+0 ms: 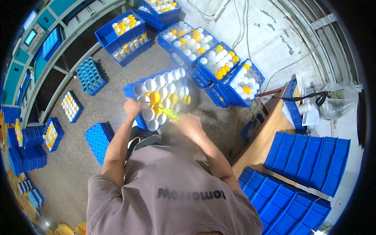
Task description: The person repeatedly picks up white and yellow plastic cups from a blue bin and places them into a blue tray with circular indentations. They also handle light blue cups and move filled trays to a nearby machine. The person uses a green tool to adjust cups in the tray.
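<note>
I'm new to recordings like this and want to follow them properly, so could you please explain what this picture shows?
Of course. There is no robot here: a person works with bare hands. The single picture comes from a wide fisheye camera on their head, looking down, so straight edges bend near the rim.

The left hand grips the edge of a blue tray filled with white and yellow cups. The right hand holds a yellow-green tool over those cups. Whatever may support the tray underneath is hidden.

Around them, more filled trays stand on the grey floor, and others are stacked by the pale wall. Large ribbed blue crates are at the lower right.
</note>
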A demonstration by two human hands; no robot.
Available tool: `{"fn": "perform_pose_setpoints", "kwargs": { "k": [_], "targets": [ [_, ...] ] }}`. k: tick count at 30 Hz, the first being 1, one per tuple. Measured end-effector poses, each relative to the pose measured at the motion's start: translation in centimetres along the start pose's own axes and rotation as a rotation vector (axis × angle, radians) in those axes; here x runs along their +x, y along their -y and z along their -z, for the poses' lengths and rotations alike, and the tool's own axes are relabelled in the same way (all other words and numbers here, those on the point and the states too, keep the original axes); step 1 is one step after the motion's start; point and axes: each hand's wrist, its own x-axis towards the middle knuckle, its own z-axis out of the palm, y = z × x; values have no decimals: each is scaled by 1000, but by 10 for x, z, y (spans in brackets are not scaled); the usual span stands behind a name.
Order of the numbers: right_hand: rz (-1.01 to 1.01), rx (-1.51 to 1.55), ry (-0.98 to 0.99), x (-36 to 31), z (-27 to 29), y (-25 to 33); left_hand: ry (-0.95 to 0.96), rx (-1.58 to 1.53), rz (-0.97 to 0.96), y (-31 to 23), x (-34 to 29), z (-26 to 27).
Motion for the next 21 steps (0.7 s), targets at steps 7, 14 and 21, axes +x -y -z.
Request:
{"fn": "perform_pose_setpoints", "kwargs": {
  "k": [7,14,21],
  "targets": [
    [17,17,83,-23,-31,-8,-46,-44,86,6,1,-1],
    [-96,14,16,-19,-28,-31,-8,-34,67,20,-3,2],
    [-220,49,37,-17,-9,-58,3,-103,82,35,-16,16]
  ]
}}
